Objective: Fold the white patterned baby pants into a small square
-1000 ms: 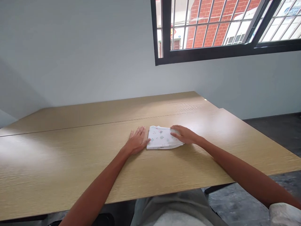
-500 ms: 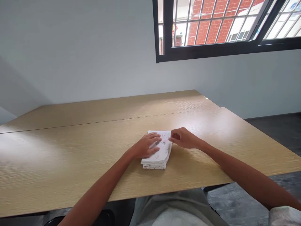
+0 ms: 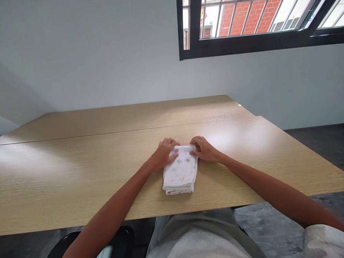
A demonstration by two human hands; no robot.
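Observation:
A folded white cloth with small printed drawings lies in several layers on the wooden table, close to its front edge. At the cloth's far left corner is my left hand, its thumb on the top layer and its fingers curved round the far edge. My right hand grips the far right corner in the same way, thumb on top and fingers bent over the edge. The fingertips of both hands are partly hidden behind the cloth.
Behind the table stands a plain wall with a dark-framed, barred window. A seam runs across the tabletop. Below the front edge at the left is a black rounded object with something pale on it.
My left hand has slid from the top of the cloth to its far left corner. My right hand has opened from a pinch and now holds the far right corner. The view has tilted down slightly.

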